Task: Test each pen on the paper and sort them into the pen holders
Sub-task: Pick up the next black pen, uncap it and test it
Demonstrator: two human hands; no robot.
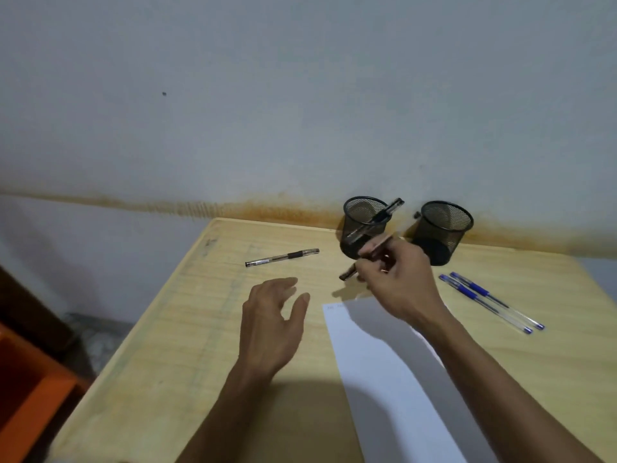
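- The right hand (pixel 397 279) is closed around a dark pen (pixel 349 273), which it holds off the tabletop (pixel 187 329) just in front of the left pen holder (pixel 364 225); the pen is blurred, so I cannot tell whether its cap is on
- The left hand (pixel 273 315) hovers over the wood with its fingers spread and nothing in it, out to the left of that holder and nearer the person
- That holder already has one pen (pixel 384 213) leaning in it; the right pen holder (pixel 444 232), just beside it along the wall, looks empty from here
- The paper (pixel 384 362) lies nearer the person than the holders, with a faint mark at its far corner
- A black pen (pixel 282 257) lies left of the left holder; two blue pens (pixel 490 300) lie right of it, beyond the other holder
- To my eye the held pen is at the sorting step, bound for a holder
- Next it needs tipping upright over the chosen rim and dropping in, then a reach for one of the three loose pens
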